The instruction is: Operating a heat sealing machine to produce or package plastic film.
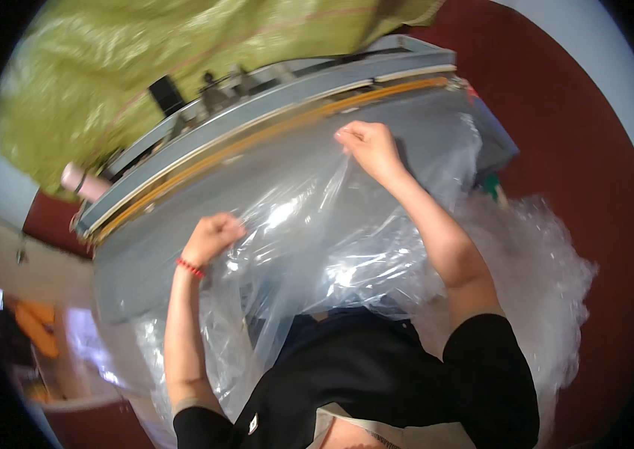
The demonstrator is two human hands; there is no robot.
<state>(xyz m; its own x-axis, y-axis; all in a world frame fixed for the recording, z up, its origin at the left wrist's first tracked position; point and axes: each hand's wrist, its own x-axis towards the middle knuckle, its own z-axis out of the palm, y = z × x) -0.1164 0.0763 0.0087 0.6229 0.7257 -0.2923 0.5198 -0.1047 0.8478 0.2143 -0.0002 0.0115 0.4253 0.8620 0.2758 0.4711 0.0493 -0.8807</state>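
Clear plastic film (317, 224), spread from lap across grey table (145, 262), upper edge slanting between the hands; left hand (214, 236) pinching one end; right hand (369, 148) pinching the other, nearer the orange strip (399, 90) beyond.

A grey table (145, 251) stands slantwise, with a long metal frame (272, 101) and an orange strip (257, 138) running along its far side. A crumpled clear plastic sheet (309, 224) spreads over the near part of the top, partly lifted. To the right is dark red floor (564, 142).
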